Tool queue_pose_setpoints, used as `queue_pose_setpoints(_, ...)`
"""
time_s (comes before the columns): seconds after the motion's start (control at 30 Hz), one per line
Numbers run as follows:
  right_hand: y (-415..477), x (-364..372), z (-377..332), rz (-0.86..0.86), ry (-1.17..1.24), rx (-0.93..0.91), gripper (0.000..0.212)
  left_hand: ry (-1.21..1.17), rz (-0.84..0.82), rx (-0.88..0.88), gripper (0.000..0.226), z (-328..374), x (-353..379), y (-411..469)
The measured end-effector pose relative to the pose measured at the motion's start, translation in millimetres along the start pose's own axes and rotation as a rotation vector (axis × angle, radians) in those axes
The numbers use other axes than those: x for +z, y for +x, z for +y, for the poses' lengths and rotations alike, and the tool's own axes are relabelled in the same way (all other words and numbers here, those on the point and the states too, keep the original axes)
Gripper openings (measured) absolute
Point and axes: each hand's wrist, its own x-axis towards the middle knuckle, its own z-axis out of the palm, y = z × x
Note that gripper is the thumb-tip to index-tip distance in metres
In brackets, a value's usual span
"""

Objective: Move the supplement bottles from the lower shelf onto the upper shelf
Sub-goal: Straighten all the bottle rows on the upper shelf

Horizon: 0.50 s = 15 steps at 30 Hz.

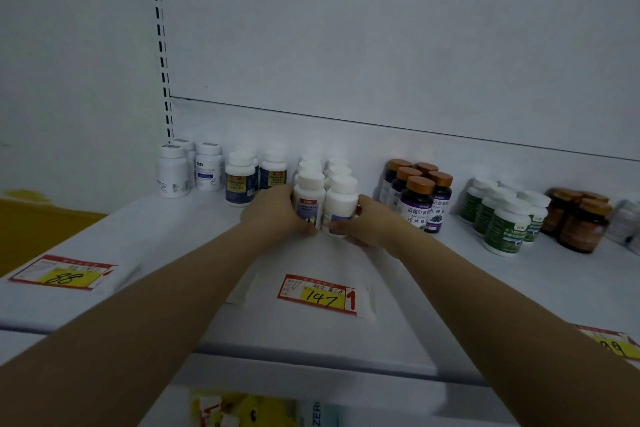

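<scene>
— Left hand (273,215) is curled round the left white-capped plastic bottle (309,198), as I read it on my feed. The thumb sits low at the front, and the fingers are hidden behind.

— And the other one?

— Right hand (370,225) grips the right white-capped plastic bottle (341,204) the same way. Both bottles are upright, side by side and touching, at the front of a double row of matching white bottles (337,168). Fingers cover their bases, so I cannot tell whether they rest on the surface.

— Which surface?

— The upper white metal shelf (166,239), roughly midway along what I can see of it.

— What else stands there?

— To the left I see plain white bottles with pale labels (173,172), then white-capped bottles with navy labels (239,184). To the right are dark bottles with copper caps and purple labels (417,204), white-capped bottles with green labels (505,229) and amber jars with brown lids (581,225). Red-and-yellow price cards lie along the front. One is the card reading 147 (320,295), between the two forearms. Far left is the card reading 88 (62,276), and at the right a third card (616,345) is cut off by the frame edge.

— And the room?

— The light is dim. A white back panel (381,45) rises behind the bottles, with a slotted metal upright (161,45) at its left edge and a plain pale wall (69,80) beyond that. An ochre surface (38,229) shows at the left. Below the shelf's front edge there is yellow packaging (242,409), too blurred for me to read.
</scene>
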Motion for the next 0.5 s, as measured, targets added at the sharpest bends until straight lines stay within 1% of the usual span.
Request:
queue_pose_setpoints(0.27, 5.8, 0.4, 4.7, -0.011, 0.021, -0.007, 0.049, -0.003, -0.03, -0.007, 0.057, 2.2, -0.1, 2.8)
queue_pose_setpoints(0.5, 7.1, 0.8, 7.4, -0.01, 0.03, -0.016, 0.048, -0.062, -0.063, -0.013, 0.068, -2.1, -1.8, 2.5)
